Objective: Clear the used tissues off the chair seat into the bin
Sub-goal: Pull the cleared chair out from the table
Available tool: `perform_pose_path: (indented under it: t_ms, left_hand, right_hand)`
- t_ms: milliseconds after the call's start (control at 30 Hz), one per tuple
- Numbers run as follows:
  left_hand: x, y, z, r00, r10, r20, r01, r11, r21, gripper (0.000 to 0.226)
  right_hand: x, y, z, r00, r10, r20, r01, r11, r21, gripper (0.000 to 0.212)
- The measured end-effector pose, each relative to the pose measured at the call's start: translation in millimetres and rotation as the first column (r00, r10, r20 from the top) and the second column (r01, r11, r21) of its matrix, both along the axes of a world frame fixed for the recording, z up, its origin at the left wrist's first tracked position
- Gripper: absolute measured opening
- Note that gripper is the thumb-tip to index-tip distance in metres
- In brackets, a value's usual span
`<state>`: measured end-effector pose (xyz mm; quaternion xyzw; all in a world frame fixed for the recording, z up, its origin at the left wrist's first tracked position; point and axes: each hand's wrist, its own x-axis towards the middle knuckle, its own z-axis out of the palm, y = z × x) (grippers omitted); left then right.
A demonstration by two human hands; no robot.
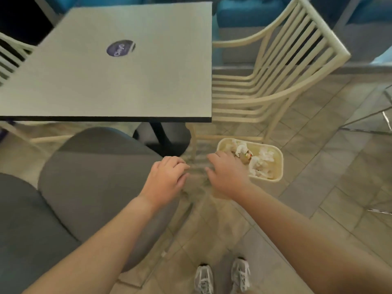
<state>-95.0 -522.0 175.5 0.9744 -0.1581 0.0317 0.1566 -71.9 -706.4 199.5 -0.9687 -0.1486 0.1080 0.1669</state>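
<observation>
This looks like a café or casual eatery. A square pale grey laminate table with a black edge stands on a single black pedestal and carries a round dark purple logo sticker near its middle. Cream slatted armchairs stand at its sides, teal upholstered bench seating runs behind, and beige floor tiles cover the ground.

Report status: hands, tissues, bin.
Left hand and right hand both empty, loosely curled beside the grey seat. Crumpled tissues in the bin on the floor. Nothing blocking.
</observation>
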Motion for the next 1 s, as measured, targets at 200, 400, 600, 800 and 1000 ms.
perform_pose_path:
  t_ms: [200, 400, 600, 800, 1000]
  left_hand:
    - [-34.7, 45.0, 72.1, 0.994, 0.016, 0.112, -0.027, 0.995, 0.099, 0.022]
    - [-103.5, 70.4, 132.7, 0.984, 0.066, 0.163, -0.090, 0.985, 0.150, 0.024]
    - [-175.7, 108.2, 173.3, 0.978, 0.117, 0.170, -0.149, 0.970, 0.192, 0.027]
    - [-225.8, 182.2, 227.8, 0.961, 0.202, 0.190, -0.241, 0.948, 0.210, 0.028]
    - [-269.1, 269.7, 265.5, 0.954, 0.197, 0.227, -0.243, 0.949, 0.199, 0.026]
  right_hand:
    - [-40.5, 31.3, 75.7, 0.994, 0.036, 0.099, -0.040, 0.998, 0.045, 0.035]
    - [-100.8, 53.4, 133.3, 0.979, 0.087, 0.183, -0.105, 0.990, 0.092, 0.037]
    - [-163.6, 93.0, 166.3, 0.965, 0.200, 0.168, -0.207, 0.978, 0.025, 0.040]
    - [-207.8, 152.2, 202.4, 0.941, 0.263, 0.213, -0.271, 0.962, 0.009, 0.039]
    - [-242.2, 244.2, 224.0, 0.925, 0.278, 0.259, -0.290, 0.957, 0.009, 0.037]
